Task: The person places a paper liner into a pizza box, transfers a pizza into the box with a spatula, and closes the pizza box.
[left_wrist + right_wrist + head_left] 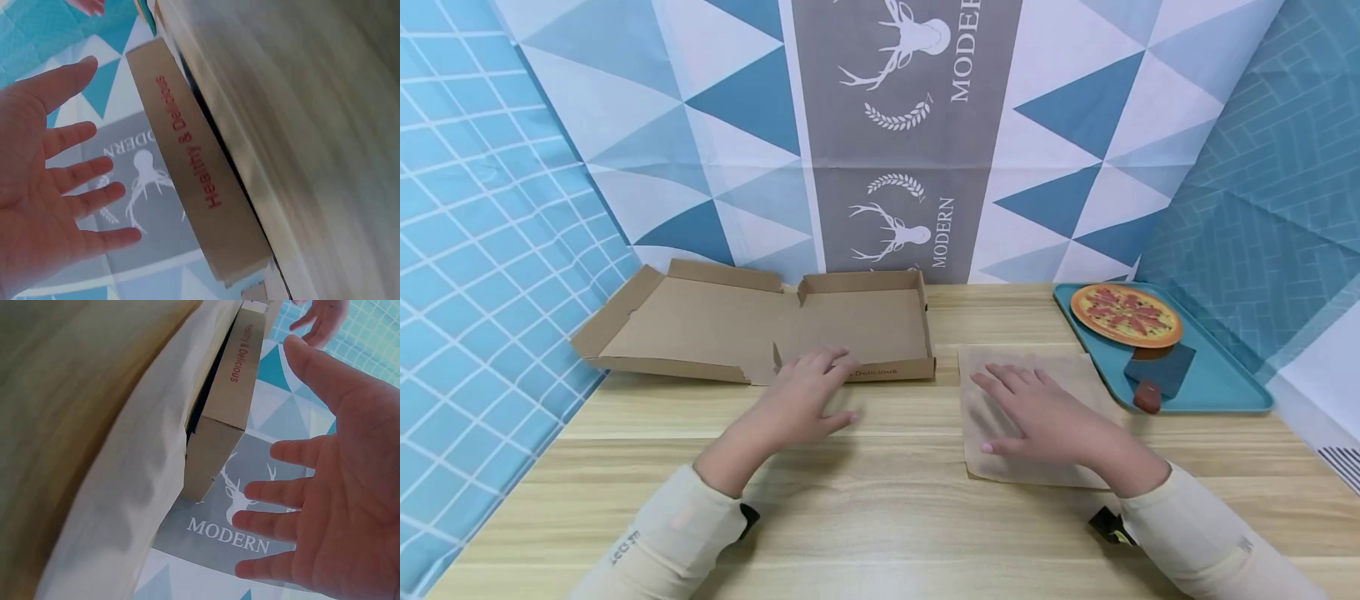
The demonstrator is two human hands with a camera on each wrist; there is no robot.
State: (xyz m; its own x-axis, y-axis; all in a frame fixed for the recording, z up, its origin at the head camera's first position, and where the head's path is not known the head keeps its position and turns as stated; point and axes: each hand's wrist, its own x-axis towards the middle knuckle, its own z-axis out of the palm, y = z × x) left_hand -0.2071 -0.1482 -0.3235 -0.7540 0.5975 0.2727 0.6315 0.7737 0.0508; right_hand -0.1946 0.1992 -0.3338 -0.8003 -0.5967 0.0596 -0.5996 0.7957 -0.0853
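My left hand (805,400) hovers with spread fingers just in front of an opened cardboard pizza box (865,321), holding nothing. In the left wrist view its palm and straight fingers show beside the box's printed side wall (194,150). My right hand (1045,417) is spread above a sheet of brown paper (1000,467) lying flat on the table. The right wrist view shows that hand (337,494) with extended fingers, apart from the paper (131,469). The box's lid (692,321) is folded out to the left.
A teal tray (1225,387) stands at the right, near the wall. On it lie a pizza (1126,315) and a pizza server (1163,371) with a brown handle. Patterned cloth walls (910,142) rise behind and beside the wooden table (880,533).
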